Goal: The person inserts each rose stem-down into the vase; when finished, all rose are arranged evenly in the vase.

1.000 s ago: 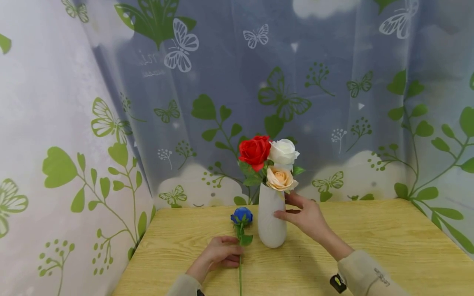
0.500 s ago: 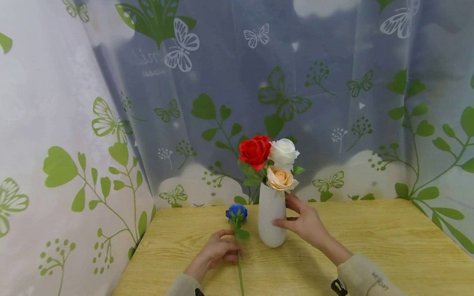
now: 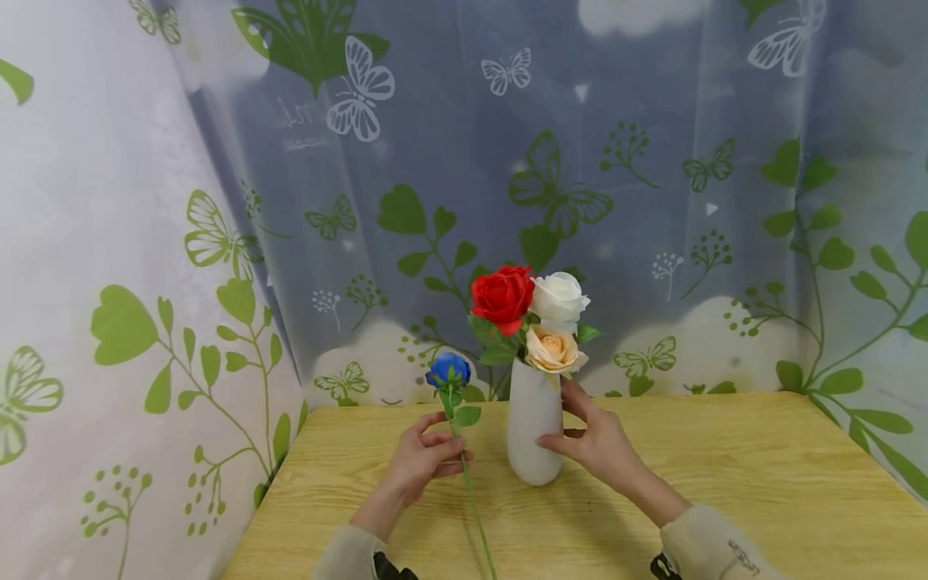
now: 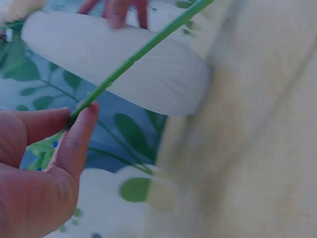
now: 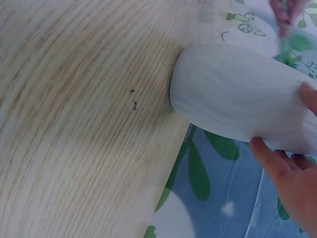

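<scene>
My left hand [image 3: 424, 461] pinches the green stem [image 4: 141, 52] of a blue rose [image 3: 449, 370] between thumb and fingers, just below its leaves. The rose leans a little left, its bloom raised off the table and its stem slanting toward the front. To its right a white vase [image 3: 532, 423] stands upright, holding a red rose [image 3: 503, 298], a white rose [image 3: 560, 298] and a peach rose [image 3: 554, 350]. My right hand [image 3: 602, 447] grips the vase from the right side, thumb in front and fingers behind, as the right wrist view [image 5: 297, 183] also shows in part.
A wood-grain table [image 3: 696, 459] lies under the vase and both hands. A blue-grey curtain [image 3: 449, 121] with leaf and butterfly prints hangs behind the table's far edge, and a pale printed curtain [image 3: 94, 225] hangs at the left.
My left hand has lifted the blue rose, raising its bloom and moving it slightly left. The vase and my right hand on it have stayed in place.
</scene>
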`<state>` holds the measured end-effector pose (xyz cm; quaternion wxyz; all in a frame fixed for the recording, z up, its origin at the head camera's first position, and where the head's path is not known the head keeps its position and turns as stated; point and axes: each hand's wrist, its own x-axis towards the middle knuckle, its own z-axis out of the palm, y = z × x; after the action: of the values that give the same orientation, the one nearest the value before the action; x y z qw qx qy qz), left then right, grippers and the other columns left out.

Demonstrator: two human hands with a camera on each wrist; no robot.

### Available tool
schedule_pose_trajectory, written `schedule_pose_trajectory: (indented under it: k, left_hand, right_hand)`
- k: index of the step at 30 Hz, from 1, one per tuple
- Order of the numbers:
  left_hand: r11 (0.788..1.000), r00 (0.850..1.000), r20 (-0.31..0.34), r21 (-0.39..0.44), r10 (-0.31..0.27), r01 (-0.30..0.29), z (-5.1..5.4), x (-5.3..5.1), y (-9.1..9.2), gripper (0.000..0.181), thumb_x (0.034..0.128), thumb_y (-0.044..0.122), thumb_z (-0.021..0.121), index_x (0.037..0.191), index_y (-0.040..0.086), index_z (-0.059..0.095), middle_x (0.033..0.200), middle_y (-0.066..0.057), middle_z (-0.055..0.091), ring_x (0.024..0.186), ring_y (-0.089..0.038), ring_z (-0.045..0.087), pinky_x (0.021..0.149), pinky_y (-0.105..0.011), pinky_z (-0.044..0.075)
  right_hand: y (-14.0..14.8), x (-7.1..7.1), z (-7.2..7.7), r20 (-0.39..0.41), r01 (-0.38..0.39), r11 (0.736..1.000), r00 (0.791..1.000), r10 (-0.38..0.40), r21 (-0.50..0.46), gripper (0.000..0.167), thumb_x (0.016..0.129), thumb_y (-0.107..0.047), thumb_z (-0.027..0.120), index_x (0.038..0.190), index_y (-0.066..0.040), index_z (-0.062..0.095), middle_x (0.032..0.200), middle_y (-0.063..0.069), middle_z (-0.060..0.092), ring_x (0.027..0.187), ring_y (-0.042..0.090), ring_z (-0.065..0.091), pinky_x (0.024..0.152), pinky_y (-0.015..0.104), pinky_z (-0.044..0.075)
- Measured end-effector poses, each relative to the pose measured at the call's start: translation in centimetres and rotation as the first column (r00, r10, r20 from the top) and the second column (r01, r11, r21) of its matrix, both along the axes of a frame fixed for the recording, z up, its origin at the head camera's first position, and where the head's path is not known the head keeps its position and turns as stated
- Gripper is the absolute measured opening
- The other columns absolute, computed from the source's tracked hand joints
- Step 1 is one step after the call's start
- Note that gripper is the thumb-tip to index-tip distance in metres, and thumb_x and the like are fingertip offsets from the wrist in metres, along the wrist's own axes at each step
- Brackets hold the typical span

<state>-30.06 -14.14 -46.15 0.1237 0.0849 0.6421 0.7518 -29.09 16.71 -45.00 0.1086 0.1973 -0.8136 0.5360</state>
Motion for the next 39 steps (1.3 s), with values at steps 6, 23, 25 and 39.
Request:
schedule_pose_trajectory:
  k: [6,23,25,39]
  left_hand:
    - [0.986,0.988,-0.107,0.138,0.109,-0.094,3.4,0.1,0.0,0.074,0.1011,-0.002,0.066,0.161,-0.001,0.023,0.092,0.006,0.075,0.088,-0.014,0.079,0.086,-0.033,0.066]
    - [0.88,0.921,-0.218,0.428,0.322,-0.206,10.3,0.1,0.0,0.03,0.1058,-0.004,0.057,0.131,0.01,0.048,0.089,0.0,0.08,0.085,-0.016,0.08,0.085,-0.034,0.067]
    - [0.866,0.912,-0.211,0.443,0.352,-0.232,10.8,0.1,0.0,0.029,0.1054,-0.003,0.058,0.13,0.011,0.051,0.088,0.0,0.08,0.085,-0.016,0.08,0.084,-0.034,0.067]
    - [0.774,0.828,-0.219,0.534,0.516,-0.342,13.4,-0.1,0.6,0.031,0.1033,0.002,0.065,0.133,0.006,0.057,0.092,-0.006,0.081,0.088,-0.019,0.081,0.083,-0.036,0.067]
  right_hand:
    - [0.0,0.0,0.0,-0.004,-0.002,1.0,1.0,0.002,-0.006,0.1,0.084,-0.02,0.091,0.166,-0.013,0.033,0.157,0.023,0.052,0.139,0.045,0.056,0.094,0.049,0.064]
    - [0.1,0.1,0.0,0.011,0.003,1.0,1.0,-0.003,-0.009,0.102,0.085,-0.019,0.091,0.167,-0.012,0.031,0.159,0.023,0.049,0.139,0.045,0.056,0.093,0.048,0.065]
    - [0.1,0.1,0.0,0.005,0.001,1.0,1.0,-0.001,-0.006,0.102,0.085,-0.019,0.091,0.167,-0.012,0.03,0.16,0.022,0.049,0.139,0.045,0.056,0.092,0.044,0.065]
    - [0.1,0.1,0.1,0.016,-0.005,1.0,1.0,0.005,-0.006,0.1,0.085,-0.02,0.091,0.166,-0.012,0.033,0.16,0.02,0.049,0.139,0.045,0.056,0.094,0.049,0.064]
